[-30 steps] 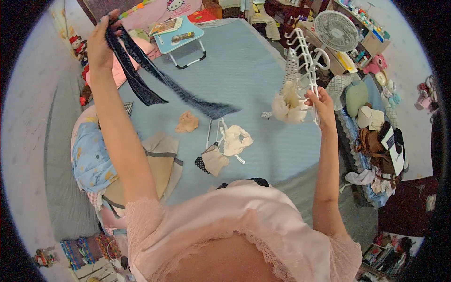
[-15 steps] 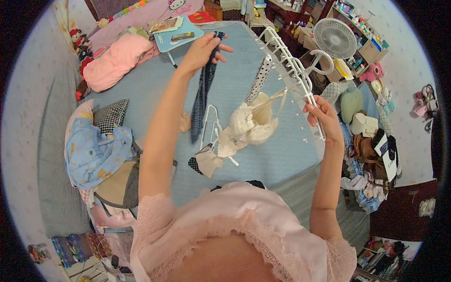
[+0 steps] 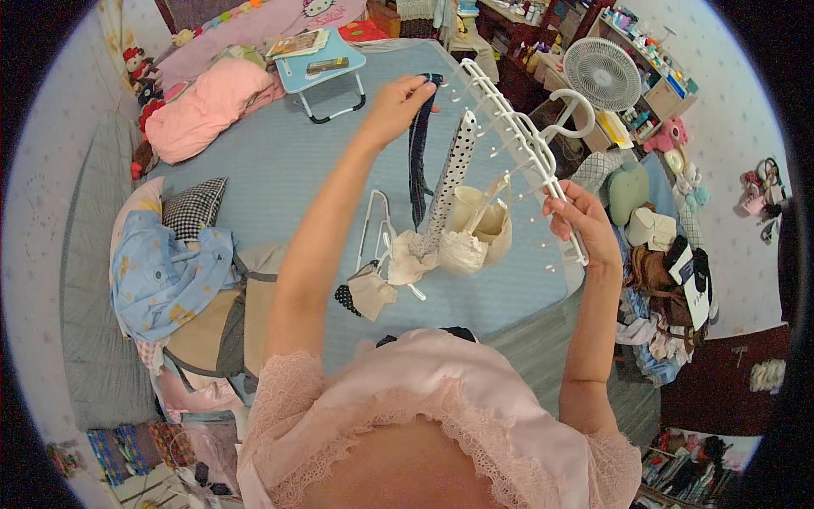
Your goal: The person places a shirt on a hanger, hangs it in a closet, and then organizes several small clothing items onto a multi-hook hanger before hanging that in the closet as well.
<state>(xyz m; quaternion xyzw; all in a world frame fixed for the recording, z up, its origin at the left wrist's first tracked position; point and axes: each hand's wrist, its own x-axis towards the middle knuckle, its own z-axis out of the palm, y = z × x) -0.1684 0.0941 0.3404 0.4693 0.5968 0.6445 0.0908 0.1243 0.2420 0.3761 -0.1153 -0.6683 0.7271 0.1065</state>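
My right hand [image 3: 583, 222] grips the near end of a white multi-hook hanger [image 3: 519, 127], tilted up with its curved hook toward the fan. A white strip with black polka dots [image 3: 451, 165] and a cream bra [image 3: 483, 233] hang from its hooks. My left hand [image 3: 397, 112] pinches the top of a long navy patterned tie-like strip [image 3: 418, 165] beside the hanger's far end. Whether the strip touches a hook is unclear. Below, a white clothes hanger [image 3: 366, 233] lies on the bed near a beige piece with black dotted trim [image 3: 370, 295].
A blue folding table [image 3: 343, 81] with books stands on the blue bed sheet [image 3: 297, 195]. Pink bedding [image 3: 203, 110] lies far left; a blue garment [image 3: 170, 271] and checked cushion [image 3: 195, 208] lie left. At right are a fan [image 3: 602, 72] and piled clothes [image 3: 657, 339].
My left hand has moved right and slightly down, bringing the navy strip to the hanger's far end. The hanger has tilted slightly, and the dotted strip and bra have swung.
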